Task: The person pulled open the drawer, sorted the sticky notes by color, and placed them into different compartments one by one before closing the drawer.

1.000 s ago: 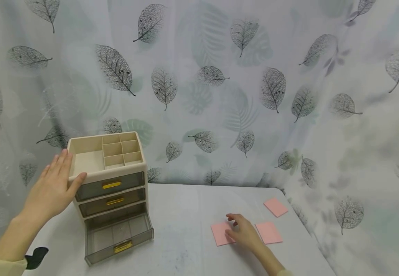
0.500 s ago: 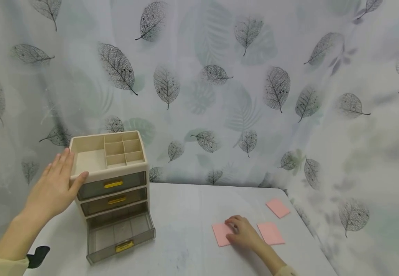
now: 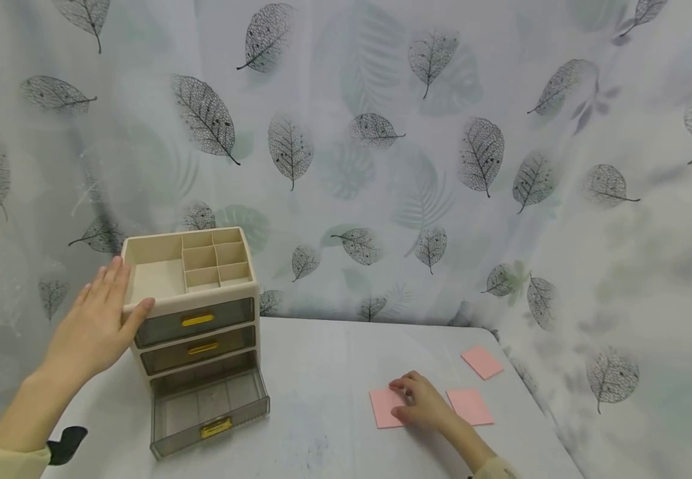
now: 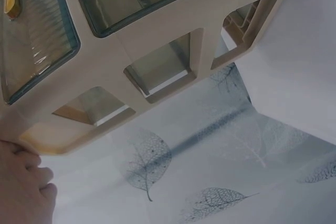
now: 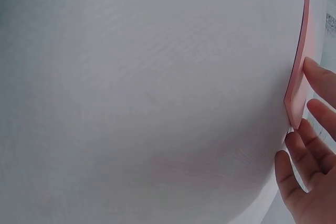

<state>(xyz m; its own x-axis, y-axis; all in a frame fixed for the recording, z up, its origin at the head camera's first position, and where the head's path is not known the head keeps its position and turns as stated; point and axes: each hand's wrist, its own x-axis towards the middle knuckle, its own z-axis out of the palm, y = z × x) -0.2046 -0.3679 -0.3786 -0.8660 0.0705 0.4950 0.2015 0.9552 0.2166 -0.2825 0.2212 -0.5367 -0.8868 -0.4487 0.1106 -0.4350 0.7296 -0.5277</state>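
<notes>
My left hand (image 3: 91,322) lies along the top left edge of a cream desktop drawer organizer (image 3: 190,297), thumb over the front rim, fingers extended along the side. In the left wrist view the knuckles of the left hand (image 4: 23,187) show beside the organizer's side frame (image 4: 113,61). My right hand (image 3: 424,402) grips a pink sticky note pad (image 3: 384,407) lying on the table, thumb and fingertips at its sides. In the right wrist view the fingers (image 5: 320,80) touch this pad's edge (image 5: 297,61); how firmly is hard to tell.
The bottom smoky drawer (image 3: 208,406) is pulled out; the two above are closed. Two more pink pads (image 3: 470,406) lie right of the right hand, one farther back. A black object (image 3: 67,444) lies near the left sleeve. Leaf-print curtains (image 3: 346,166) border the white table (image 3: 316,372).
The right hand's raised forefinger has come down to the pad, and its fingers have closed in around it. The left hand stays on the organizer. The view has shifted slightly.
</notes>
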